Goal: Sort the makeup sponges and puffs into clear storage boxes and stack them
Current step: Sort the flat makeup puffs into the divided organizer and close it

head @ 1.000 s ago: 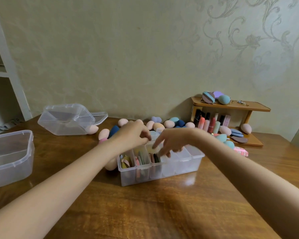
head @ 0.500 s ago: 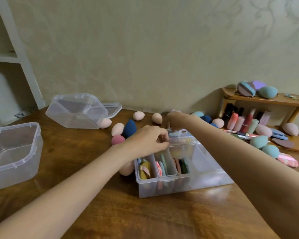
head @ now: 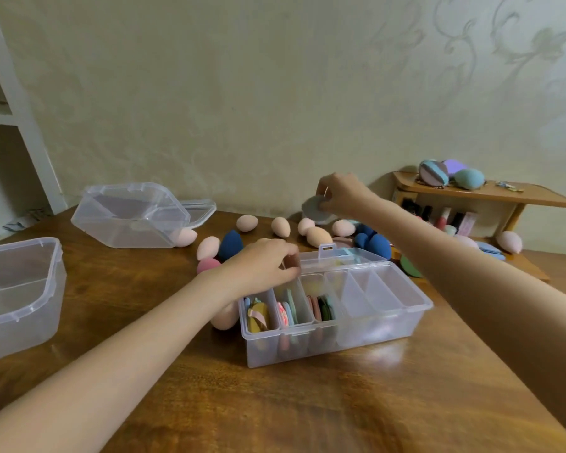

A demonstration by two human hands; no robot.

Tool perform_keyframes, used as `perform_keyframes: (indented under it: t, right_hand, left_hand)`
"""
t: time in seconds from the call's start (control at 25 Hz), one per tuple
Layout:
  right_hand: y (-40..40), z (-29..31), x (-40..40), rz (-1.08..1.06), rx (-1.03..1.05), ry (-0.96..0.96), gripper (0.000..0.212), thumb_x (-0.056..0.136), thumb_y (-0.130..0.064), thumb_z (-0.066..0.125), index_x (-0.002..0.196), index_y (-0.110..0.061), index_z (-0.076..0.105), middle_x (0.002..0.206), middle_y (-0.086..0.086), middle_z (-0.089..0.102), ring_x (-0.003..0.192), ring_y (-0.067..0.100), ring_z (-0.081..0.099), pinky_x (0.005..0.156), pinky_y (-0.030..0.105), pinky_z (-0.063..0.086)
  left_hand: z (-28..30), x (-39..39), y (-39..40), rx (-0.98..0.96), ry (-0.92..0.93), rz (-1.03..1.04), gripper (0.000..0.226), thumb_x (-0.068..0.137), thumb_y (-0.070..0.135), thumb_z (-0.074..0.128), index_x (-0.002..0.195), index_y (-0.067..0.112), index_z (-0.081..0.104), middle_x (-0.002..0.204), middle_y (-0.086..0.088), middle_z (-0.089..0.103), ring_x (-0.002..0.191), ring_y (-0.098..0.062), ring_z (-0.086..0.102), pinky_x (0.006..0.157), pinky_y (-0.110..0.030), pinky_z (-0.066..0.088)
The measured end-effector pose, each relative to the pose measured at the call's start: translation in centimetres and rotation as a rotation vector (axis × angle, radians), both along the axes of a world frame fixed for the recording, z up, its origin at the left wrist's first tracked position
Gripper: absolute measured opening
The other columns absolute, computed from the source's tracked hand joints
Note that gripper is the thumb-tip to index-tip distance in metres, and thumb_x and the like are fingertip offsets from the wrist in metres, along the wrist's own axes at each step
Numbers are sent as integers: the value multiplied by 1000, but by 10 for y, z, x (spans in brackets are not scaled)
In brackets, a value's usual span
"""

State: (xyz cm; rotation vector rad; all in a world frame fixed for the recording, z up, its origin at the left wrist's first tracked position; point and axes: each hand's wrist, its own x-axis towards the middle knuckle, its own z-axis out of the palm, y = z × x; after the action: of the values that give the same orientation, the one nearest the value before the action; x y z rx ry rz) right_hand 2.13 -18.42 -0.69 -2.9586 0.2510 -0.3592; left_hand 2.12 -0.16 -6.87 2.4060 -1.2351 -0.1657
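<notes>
A clear divided storage box (head: pixel 366 338) sits mid-table with its lid hinged back; flat puffs stand in its three left compartments, and the right compartments hold nothing. My left hand (head: pixel 262 264) rests at the box's back left rim, fingers curled on the edge. Behind the box my right hand (head: pixel 339 194) pinches a flat grey puff (head: pixel 312 206), lifted above the pile. Peach, pink and navy egg-shaped sponges (head: pixel 280 226) lie scattered behind the box.
An empty clear box (head: pixel 20 308) stands at the left edge. A second clear box (head: pixel 128 217) with its lid lies tilted at the back left. A wooden shelf (head: pixel 490 194) with sponges, puffs and lipsticks sits at the back right, near the wall.
My right hand left the box, reached back to the pile and lifted a grey puff. My left hand stayed at the box's rim. The view shifted left and nearer.
</notes>
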Motion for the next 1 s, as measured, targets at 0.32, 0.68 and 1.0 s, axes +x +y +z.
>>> perform_keyframes:
  t: [0.32,0.68,1.0]
  right_hand:
    - [16,7,-111,-3,228,86,26,80,-8,68,94,-12,46,89,10,64,55,12,56,50,23,49]
    - [34,-33,-123,100,157,299,20,90,-11,54,96,-2,70,78,6,68,50,5,54,57,15,45]
    - [9,-16,-108,49,368,377,23,85,-9,63,108,-10,61,92,10,69,55,10,52,49,17,39]
  left_hand:
    - [8,-27,-5,-32,-97,107,16,93,22,51,104,16,60,111,-5,58,104,-21,57,89,-41,49]
    - [14,-54,-6,12,-14,-83,22,90,20,56,112,18,61,114,2,64,105,-12,57,86,-26,46]
    - [21,-35,-13,61,10,-246,28,89,26,60,117,26,65,107,23,41,97,5,36,79,-8,29]
